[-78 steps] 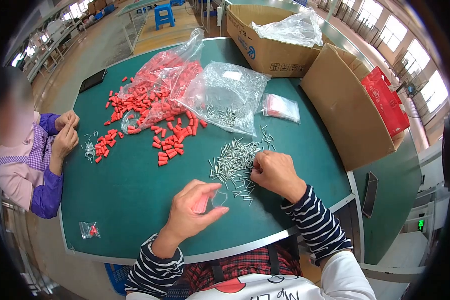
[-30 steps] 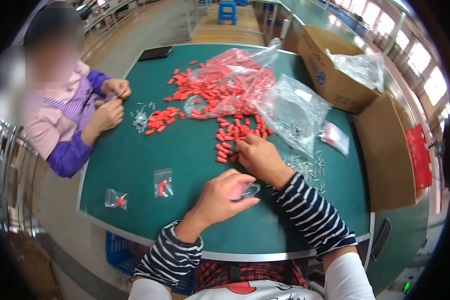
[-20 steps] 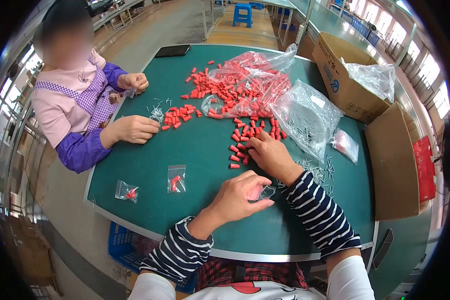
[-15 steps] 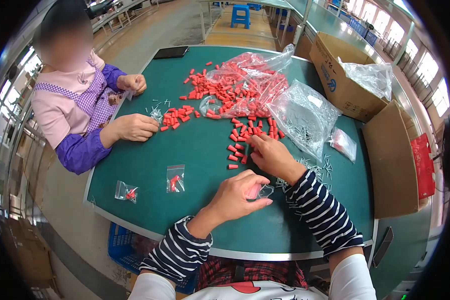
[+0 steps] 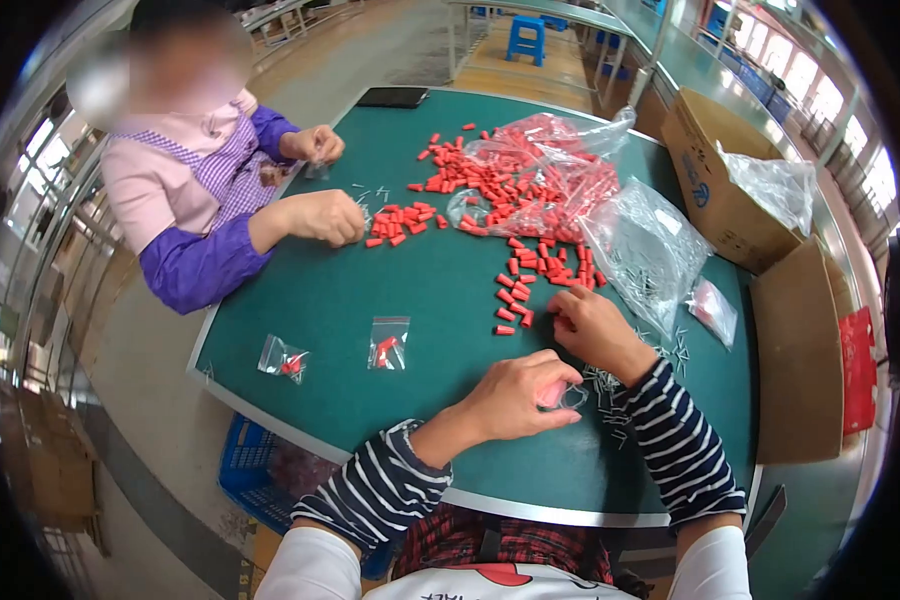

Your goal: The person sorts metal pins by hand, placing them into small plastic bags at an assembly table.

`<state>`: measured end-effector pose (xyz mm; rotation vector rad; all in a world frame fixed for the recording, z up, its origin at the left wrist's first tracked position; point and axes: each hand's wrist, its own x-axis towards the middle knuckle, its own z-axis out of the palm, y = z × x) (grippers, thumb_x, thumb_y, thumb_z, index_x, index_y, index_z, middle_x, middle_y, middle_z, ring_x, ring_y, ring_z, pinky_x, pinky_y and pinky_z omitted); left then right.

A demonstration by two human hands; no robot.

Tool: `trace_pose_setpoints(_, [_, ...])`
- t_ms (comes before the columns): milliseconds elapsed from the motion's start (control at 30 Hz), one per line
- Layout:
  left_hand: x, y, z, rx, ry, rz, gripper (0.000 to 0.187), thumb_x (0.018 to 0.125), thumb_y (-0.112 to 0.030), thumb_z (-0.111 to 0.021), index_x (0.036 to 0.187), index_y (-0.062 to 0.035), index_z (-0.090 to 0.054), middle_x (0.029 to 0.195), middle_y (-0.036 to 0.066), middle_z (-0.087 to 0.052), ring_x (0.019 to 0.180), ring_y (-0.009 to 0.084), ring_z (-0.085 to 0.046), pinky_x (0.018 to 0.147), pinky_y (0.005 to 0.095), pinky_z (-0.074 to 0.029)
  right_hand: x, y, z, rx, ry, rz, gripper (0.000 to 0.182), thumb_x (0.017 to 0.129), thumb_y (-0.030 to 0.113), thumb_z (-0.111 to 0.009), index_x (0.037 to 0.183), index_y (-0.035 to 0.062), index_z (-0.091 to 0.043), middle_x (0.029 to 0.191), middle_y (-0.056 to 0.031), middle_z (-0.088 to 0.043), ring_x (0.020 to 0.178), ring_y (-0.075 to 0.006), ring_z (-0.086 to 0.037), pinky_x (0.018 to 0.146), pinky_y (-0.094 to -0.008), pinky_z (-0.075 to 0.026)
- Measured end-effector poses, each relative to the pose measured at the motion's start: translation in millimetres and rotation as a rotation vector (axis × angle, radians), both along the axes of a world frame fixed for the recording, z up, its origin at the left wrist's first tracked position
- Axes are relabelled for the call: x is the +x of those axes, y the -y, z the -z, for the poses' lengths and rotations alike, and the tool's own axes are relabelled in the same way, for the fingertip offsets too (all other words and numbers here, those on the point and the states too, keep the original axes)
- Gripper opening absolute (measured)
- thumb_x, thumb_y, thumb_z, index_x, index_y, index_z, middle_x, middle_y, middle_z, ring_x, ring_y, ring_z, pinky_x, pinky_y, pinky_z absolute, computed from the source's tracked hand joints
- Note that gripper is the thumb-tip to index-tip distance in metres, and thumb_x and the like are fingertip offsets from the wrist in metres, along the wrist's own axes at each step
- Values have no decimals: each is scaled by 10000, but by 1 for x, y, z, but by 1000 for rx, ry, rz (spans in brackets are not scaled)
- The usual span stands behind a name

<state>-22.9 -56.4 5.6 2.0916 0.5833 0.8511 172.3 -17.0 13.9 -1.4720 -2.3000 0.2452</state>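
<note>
My left hand [image 5: 515, 400] curls around a small clear plastic bag [image 5: 574, 397], whose mouth gapes between thumb and fingers. To the right and a little farther off, my right hand [image 5: 600, 330] is closed in a pinch above the table; what is between its fingertips is hidden. Just beyond it lie loose red plastic caps [image 5: 520, 292], small tapered tubes. Silvery screws [image 5: 605, 385] are scattered beside and under my right wrist. Two small filled zip bags, one at the left [image 5: 285, 360] and another zip bag [image 5: 389, 343] nearer the middle, lie flat with red caps inside.
A large bag of red caps [image 5: 555, 185] spills across the green table [image 5: 370, 290]. Next to it lies a clear bag of screws [image 5: 650, 260]. Cardboard boxes [image 5: 795, 360] line the right edge. Across the left corner a co-worker's hands [image 5: 325, 217] handle caps and a small bag.
My right hand has drawn back from the red caps toward me, its fingers now curled together. My left hand still holds the small bag. The whole view has shifted slightly.
</note>
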Motion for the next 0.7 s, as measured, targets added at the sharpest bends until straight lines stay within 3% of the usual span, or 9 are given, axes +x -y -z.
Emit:
trace_pose_setpoints(333, [-2,0,-3,-16,-17,-3,376,757,-256,-801,1045,-59,-659,955,83,-642,866,268,-645,760,362,-531,-3,-7,5,101,-94,-66,267,823,69,-658,1086,25,-667,1030,-150,-565,951,-326,-605,790,-398,-528])
trace_pose_setpoints(433, [-1,1,-2,-14,-11,9,374,761,-259,-797,1047,-60,-658,961,84,-642,868,271,-646,763,366,-530,-14,-8,-3,229,-29,116,263,823,119,-688,1070,30,-667,1032,-140,-569,978,-319,-598,800,-400,-524])
trace_pose_setpoints(533, [0,0,-3,-11,-18,13,373,764,-264,-794,1046,-62,-658,969,85,-643,872,274,-646,764,369,-530,-7,-15,16,157,5,6,262,821,172,-710,1034,27,-663,1036,-137,-573,973,-319,-597,796,-404,-522])
trace_pose_setpoints(700, [1,0,1,-21,-4,-13,374,755,-269,-795,1039,-66,-659,968,86,-642,882,279,-644,764,377,-527,-1,-8,9,97,36,-33,201,802,90,-666,988,17,-654,1027,-148,-573,907,-332,-607,772,-405,-521])
